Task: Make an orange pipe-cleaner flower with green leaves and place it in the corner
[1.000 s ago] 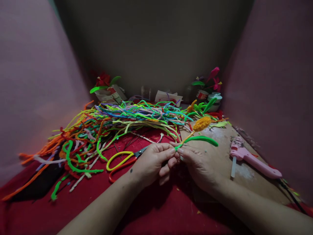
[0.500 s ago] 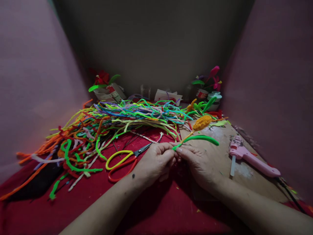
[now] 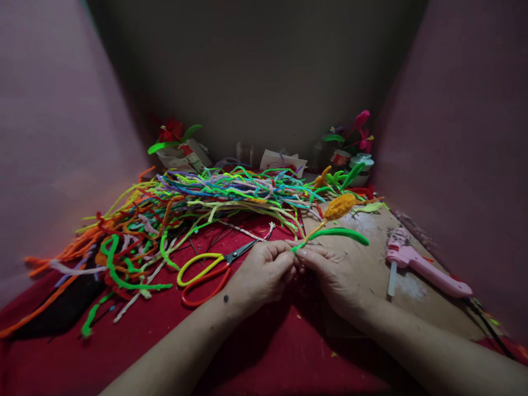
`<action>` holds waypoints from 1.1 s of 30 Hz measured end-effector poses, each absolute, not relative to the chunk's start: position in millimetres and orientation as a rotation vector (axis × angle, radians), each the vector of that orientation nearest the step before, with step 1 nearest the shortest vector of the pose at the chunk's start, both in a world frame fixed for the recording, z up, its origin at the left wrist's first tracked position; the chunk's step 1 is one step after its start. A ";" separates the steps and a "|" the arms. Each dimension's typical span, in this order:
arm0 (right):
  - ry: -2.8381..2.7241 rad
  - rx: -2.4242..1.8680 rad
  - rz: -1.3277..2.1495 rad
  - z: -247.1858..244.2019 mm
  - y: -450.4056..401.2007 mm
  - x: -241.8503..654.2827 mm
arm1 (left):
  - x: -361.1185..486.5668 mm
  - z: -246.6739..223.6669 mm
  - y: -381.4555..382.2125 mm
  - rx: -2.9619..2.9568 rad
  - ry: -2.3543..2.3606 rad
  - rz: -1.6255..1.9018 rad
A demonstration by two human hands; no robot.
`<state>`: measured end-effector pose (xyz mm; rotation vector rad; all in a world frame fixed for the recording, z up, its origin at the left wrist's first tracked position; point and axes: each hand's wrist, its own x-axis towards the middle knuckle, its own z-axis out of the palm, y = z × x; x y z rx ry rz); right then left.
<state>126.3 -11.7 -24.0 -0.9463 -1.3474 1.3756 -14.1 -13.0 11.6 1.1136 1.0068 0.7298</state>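
Note:
Both hands meet at the middle of the view, fingertips pinched on the stem of a pipe-cleaner flower. My left hand grips the lower end, where a bit of green shows between the fingers. Close beside it, my right hand pinches the same stem. The flower's orange head tilts up to the right, and a long green leaf reaches right below it. Scissors with one yellow and one red handle lie partly open just left of my left hand.
A big heap of coloured pipe cleaners spreads across the back and left. At right, a pink glue gun lies on a brown board. Finished flowers and jars stand behind. Red cloth covers the table.

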 end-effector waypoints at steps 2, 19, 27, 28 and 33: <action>-1.348 -0.955 1.365 -21.4 -12.2 125.7 | -13.4 10.7 -13.4 1.122 1.010 0.739; -1.331 -0.954 1.366 -22.3 -11.6 125.2 | -12.3 11.8 -15.2 1.167 1.045 0.747; -1.247 -0.988 1.380 -20.4 -13.0 125.8 | -18.1 2.0 -15.7 1.957 1.294 0.837; -1.224 -0.995 1.385 -20.6 -13.1 125.7 | -18.6 -0.5 -16.3 2.100 1.350 0.827; -1.202 -0.974 1.384 -20.7 -13.1 124.8 | -19.1 -10.1 -17.6 2.544 1.498 0.629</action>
